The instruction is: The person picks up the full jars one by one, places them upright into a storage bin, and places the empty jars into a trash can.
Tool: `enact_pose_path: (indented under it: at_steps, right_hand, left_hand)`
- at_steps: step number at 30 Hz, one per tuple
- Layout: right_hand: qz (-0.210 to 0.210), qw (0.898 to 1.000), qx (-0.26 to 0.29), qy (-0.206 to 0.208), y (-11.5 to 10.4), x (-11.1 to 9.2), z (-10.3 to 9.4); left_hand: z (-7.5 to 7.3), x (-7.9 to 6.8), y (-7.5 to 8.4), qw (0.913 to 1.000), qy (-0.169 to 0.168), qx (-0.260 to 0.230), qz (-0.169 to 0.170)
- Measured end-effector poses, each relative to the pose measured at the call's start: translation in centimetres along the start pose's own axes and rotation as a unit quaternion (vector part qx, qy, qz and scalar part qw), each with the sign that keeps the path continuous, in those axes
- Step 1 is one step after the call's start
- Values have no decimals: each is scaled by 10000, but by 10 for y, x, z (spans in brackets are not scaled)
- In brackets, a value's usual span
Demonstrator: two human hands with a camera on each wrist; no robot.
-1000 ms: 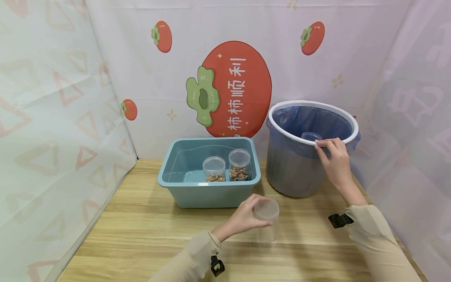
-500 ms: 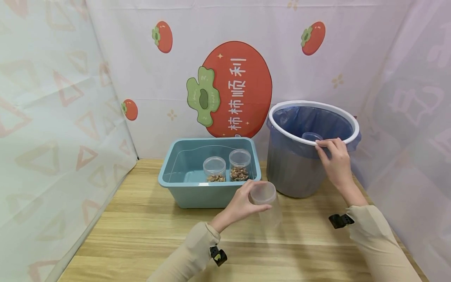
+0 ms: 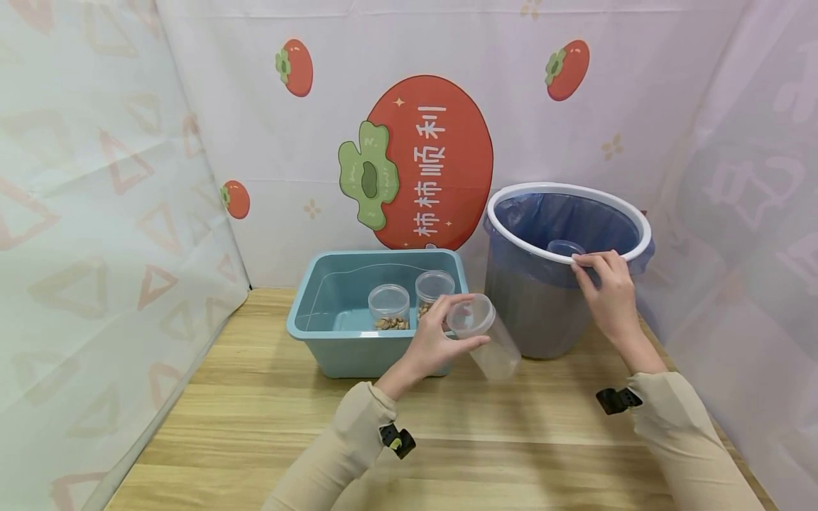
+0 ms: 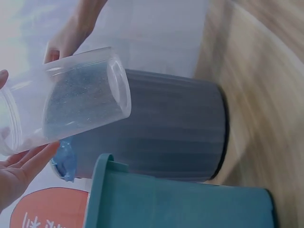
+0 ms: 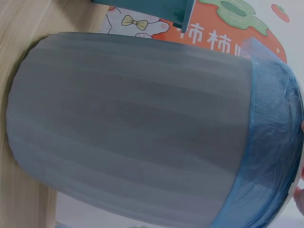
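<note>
My left hand [image 3: 441, 333] grips an empty clear plastic jar [image 3: 483, 336] near its open mouth and holds it tilted in the air, between the teal tub [image 3: 307, 323] and the grey bin [image 3: 533, 312]. In the left wrist view the clear plastic jar [image 4: 71, 102] lies slanted across my fingers [image 4: 21, 168], with the grey bin [image 4: 161, 128] behind it. My right hand [image 3: 603, 284] grips the white rim of the bin, which is lined with a blue bag [image 3: 569, 220]. The right wrist view is filled by the grey bin [image 5: 137, 128] wall.
Two clear jars [image 3: 388, 306] with brown nuts stand inside the teal tub. A small round lid [image 3: 565, 247] lies inside the bin. The wooden table [image 3: 255, 419] is fenced by printed cloth walls on the left, back and right.
My left hand has lifted the clear jar off the table, tilted it and carried it up towards the bin. My right hand has stayed on the bin rim.
</note>
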State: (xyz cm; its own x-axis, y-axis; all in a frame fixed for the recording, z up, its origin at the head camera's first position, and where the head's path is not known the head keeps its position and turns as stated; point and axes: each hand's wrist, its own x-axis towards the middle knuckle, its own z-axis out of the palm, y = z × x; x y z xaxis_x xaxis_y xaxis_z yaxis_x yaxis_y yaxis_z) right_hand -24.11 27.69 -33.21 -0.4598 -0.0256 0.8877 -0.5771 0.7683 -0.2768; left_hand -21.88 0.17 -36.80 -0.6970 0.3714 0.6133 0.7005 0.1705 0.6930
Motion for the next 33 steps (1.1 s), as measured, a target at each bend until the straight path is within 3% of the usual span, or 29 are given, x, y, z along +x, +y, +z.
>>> enact_pose_path:
  at_steps: [5,12,20,33]
  right_hand:
    - [-9,10000,-11,-21,0,0,0]
    - [-59,10000,-5,-7,-1,1,0]
    - [-72,10000,-11,12,-2,1,0]
    - [-73,10000,-10,40,-2,1,0]
  left_hand:
    - [-5,13,10,9996,276,-65,7]
    - [-19,31,42,9977,596,-298,84]
    - [-21,56,25,9958,870,-277,14]
    - [-26,83,35,9903,1314,-394,-232]
